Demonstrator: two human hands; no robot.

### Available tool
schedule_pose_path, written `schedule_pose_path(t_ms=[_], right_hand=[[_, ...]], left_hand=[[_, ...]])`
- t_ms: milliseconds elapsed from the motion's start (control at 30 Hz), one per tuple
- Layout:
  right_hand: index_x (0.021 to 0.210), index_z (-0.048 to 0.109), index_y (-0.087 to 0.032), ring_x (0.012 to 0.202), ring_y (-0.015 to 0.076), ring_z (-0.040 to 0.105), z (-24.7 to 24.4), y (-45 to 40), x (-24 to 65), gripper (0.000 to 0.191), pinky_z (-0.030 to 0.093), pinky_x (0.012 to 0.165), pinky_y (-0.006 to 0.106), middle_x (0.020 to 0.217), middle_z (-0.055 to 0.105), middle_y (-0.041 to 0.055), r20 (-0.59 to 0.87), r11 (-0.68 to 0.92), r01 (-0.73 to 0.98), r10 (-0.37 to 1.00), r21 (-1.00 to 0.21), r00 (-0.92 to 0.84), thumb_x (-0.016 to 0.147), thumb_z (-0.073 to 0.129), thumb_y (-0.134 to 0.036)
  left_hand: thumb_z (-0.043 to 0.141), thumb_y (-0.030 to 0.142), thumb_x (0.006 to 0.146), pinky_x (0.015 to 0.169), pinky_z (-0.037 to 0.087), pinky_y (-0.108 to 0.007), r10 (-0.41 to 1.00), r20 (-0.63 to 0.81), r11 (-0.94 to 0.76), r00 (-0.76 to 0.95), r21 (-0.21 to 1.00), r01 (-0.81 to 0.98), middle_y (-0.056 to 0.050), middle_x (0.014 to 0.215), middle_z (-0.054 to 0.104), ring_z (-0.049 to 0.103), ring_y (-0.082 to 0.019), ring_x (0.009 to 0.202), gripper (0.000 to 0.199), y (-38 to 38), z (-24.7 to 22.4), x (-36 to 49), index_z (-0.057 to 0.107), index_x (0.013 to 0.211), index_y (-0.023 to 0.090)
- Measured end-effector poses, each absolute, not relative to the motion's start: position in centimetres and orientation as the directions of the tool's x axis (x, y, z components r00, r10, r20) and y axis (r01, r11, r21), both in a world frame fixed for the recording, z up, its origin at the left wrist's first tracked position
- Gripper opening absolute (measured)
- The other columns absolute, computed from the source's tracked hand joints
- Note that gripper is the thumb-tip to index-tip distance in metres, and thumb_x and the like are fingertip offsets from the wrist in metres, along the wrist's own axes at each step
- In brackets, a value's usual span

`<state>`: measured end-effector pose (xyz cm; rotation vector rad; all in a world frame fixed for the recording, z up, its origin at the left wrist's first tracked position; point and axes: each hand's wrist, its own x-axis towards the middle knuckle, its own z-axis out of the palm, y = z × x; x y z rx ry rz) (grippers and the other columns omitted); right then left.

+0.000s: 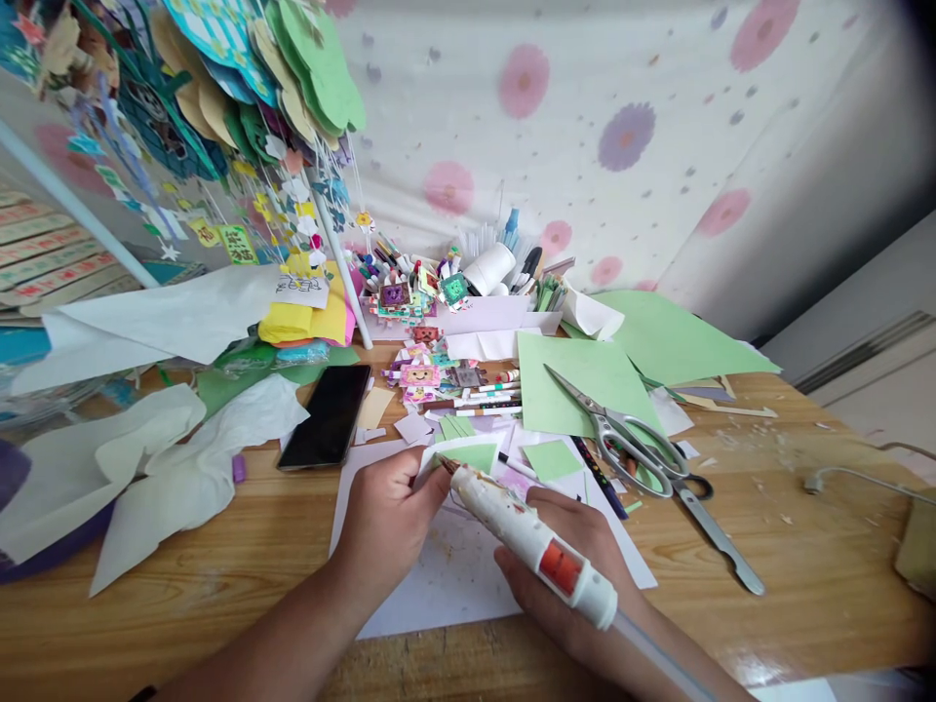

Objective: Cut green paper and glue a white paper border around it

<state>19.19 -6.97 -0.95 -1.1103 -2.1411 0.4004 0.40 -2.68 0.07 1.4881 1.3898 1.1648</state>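
My left hand [391, 517] pinches a small piece of green paper with a white edge [475, 454] between thumb and fingers. In my right hand [566, 546] is a white hot glue gun [523, 526] with a red patch on its side. Its metal tip touches or hovers just over the left end of the green paper, close to my left thumb; which one I cannot tell. A pale, translucent glue stick [658, 658] runs out of the gun's rear. Under both hands lies a white sheet of paper [446, 585].
Scissors [621, 434] rest on a green sheet [548, 375] at right, beside a grey blade-like tool [721, 546]. A black phone [326, 417] and crumpled white paper [212, 458] lie left. Behind stand paper figures [420, 375] and a box of pens [475, 314]. Paper decorations [314, 68] hang upper left.
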Motion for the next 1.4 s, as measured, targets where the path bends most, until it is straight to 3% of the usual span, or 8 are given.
schedule_pose_path(t_ms=[367,667,1000,1167,1400], right_hand=[[0.063,0.038,-0.021,0.055,0.0114,0.047,-1.4,-7.1,19.8,0.023,0.036,0.054,0.024,0.062,0.044,-0.0029,0.409,0.541,0.599,0.840,-0.590,-0.356,0.072,0.053,-0.006],[0.065,0.041,-0.021,0.058,0.0123,0.051,-1.2,-7.2,20.2,0.021,0.039,0.055,0.024,0.063,0.049,-0.0018,0.390,0.520,0.624,0.853,-0.584,-0.346,0.078,0.053,-0.010],[0.066,0.045,-0.021,0.074,0.0153,0.059,0.8,-7.6,19.1,0.019,0.049,0.062,0.023,0.074,0.054,0.0012,0.463,0.555,0.487,0.832,-0.674,-0.306,0.077,0.060,-0.016],[0.064,0.042,-0.022,0.069,0.0146,0.055,0.2,-7.3,19.0,0.023,0.047,0.061,0.023,0.062,0.046,-0.0021,0.495,0.586,0.530,0.808,-0.613,-0.321,0.077,0.057,-0.010],[0.065,0.038,-0.022,0.063,0.0136,0.048,0.5,-7.0,18.9,0.027,0.039,0.053,0.024,0.061,0.045,-0.0026,0.544,0.619,0.572,0.774,-0.538,-0.325,0.078,0.054,-0.006]], left_hand=[[0.064,0.039,0.071,0.046,0.034,-0.020,0.996,0.088,-0.080,-0.018,0.960,0.269,0.003,0.052,0.049,0.041,-0.011,0.053,0.029,-2.7,0.2,0.4,0.064,0.056,0.015],[0.067,0.035,0.073,0.047,0.034,-0.019,0.988,0.155,-0.141,-0.029,0.952,0.273,0.003,0.055,0.055,0.043,-0.009,0.053,0.024,-2.6,0.1,0.3,0.067,0.060,0.015],[0.064,0.042,0.072,0.047,0.034,-0.021,0.998,0.059,-0.051,-0.022,0.959,0.279,0.003,0.052,0.050,0.043,-0.011,0.052,0.030,-2.5,-0.6,0.0,0.061,0.057,0.016],[0.064,0.042,0.072,0.047,0.034,-0.021,0.997,0.073,-0.064,-0.023,0.957,0.283,0.002,0.054,0.050,0.042,-0.011,0.053,0.030,-2.6,-0.5,0.1,0.063,0.060,0.015],[0.065,0.040,0.072,0.047,0.033,-0.020,0.993,0.114,-0.096,-0.042,0.944,0.315,0.003,0.052,0.046,0.040,-0.011,0.053,0.030,-2.7,0.0,0.3,0.062,0.055,0.014]])
